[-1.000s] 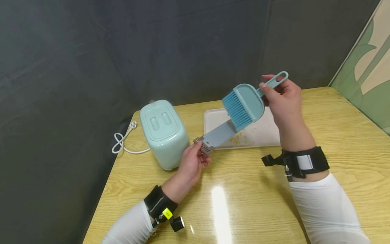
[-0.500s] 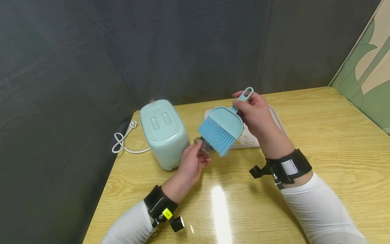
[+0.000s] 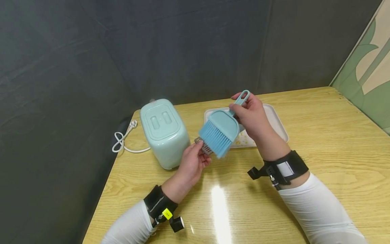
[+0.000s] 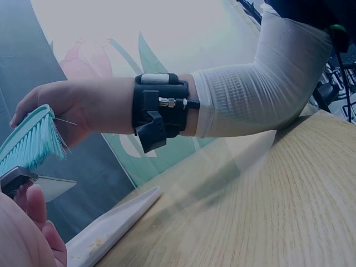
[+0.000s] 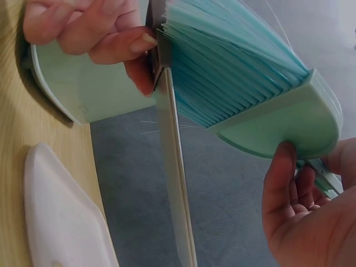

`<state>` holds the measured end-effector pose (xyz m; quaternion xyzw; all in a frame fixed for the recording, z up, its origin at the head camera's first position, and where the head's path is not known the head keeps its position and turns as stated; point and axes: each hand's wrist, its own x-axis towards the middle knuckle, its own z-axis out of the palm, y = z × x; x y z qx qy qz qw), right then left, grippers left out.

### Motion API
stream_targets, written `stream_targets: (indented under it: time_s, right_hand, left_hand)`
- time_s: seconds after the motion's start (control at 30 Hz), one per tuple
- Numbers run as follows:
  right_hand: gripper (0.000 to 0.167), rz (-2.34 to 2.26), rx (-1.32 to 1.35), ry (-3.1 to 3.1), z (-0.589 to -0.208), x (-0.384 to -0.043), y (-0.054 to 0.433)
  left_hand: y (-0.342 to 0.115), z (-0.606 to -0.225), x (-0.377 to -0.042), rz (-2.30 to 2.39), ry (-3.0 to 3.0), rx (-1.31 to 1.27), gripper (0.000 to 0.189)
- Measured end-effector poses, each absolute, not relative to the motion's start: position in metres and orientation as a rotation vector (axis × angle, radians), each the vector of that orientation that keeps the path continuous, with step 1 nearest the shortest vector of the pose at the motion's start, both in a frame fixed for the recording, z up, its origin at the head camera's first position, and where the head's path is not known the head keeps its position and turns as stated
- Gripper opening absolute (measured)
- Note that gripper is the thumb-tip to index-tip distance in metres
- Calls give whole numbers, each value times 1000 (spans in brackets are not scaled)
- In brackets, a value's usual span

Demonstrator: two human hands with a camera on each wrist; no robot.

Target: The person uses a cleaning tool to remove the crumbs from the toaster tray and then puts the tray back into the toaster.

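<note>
My left hand (image 3: pixel 192 161) pinches the slotted grey end of a flat metal crumb tray (image 3: pixel 206 148) between thumb and fingers. In the right wrist view the crumb tray (image 5: pixel 177 172) appears edge-on, held above the table. A light-blue dustpan brush (image 3: pixel 224 122) lies across its upper face, bristles toward my left hand, hiding most of the plate. My right hand (image 3: pixel 253 113) grips the brush's looped handle. Beneath both is a white rectangular tray (image 3: pixel 278 123) with yellowish crumbs on it, partly covered by brush and hand.
A mint-green toaster (image 3: pixel 164 135) with a lid on top stands just left of my left hand. Its white cord (image 3: pixel 134 151) and plug lie coiled beyond it. A dark curtain (image 3: pixel 189 51) hangs behind the wooden table (image 3: pixel 329 135).
My right hand has swept the brush leftward and down along the crumb tray to its slotted end, shifting slightly more in the last half second. The left hand has stayed still.
</note>
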<state>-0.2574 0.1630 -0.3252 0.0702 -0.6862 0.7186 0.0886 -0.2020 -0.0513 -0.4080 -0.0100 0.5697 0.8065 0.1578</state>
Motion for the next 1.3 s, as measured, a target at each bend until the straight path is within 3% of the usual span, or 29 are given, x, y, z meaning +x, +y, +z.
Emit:
stream_targets:
  time_s: [0.4,1.3]
  right_hand:
    - [26,1707,212,-2311,-321,-251,159]
    - [27,1623,152,-2328,-318,-258,177]
  left_hand:
    - [-51,-408,-202,2301,1628,-36,41]
    - [-51,-404,-203,2318,1588,-54,43]
